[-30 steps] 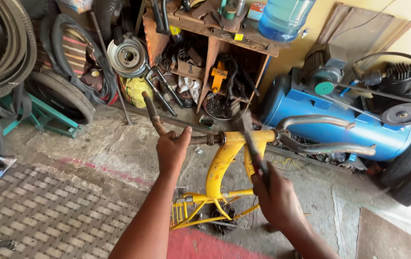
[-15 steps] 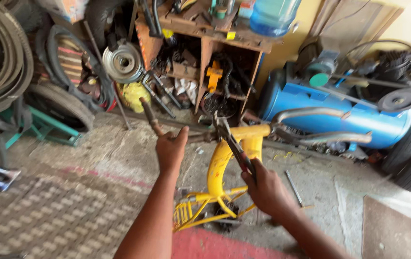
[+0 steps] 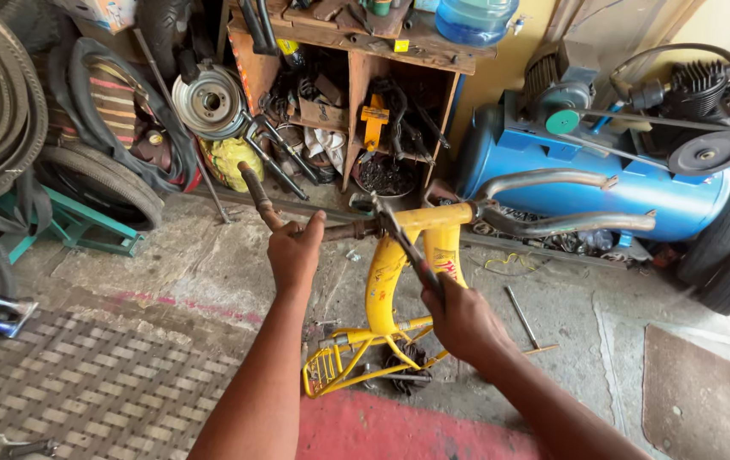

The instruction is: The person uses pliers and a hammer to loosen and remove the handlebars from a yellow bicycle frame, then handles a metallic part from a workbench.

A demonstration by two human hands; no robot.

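On shelf [image 3: 356,38], blue water jug [image 3: 475,17]

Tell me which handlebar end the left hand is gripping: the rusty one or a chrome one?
The rusty handlebar end, angled up on the left; the left hand wraps its base. The two chrome bars stretch right, untouched.

Yellow bicycle frame standing upside-down on the concrete floor, pliers at its top end.

The yellow bicycle frame [image 3: 399,281] stands nearly upright, its thick curved main tube rising from a thin-tubed yellow rear section near the red patch of floor. At the top, a rusty handlebar [image 3: 267,204] sticks out to the left and angles upward, its dark grip at the far end. A pair of dark pliers [image 3: 403,247] slants from the frame's top joint down to the right.
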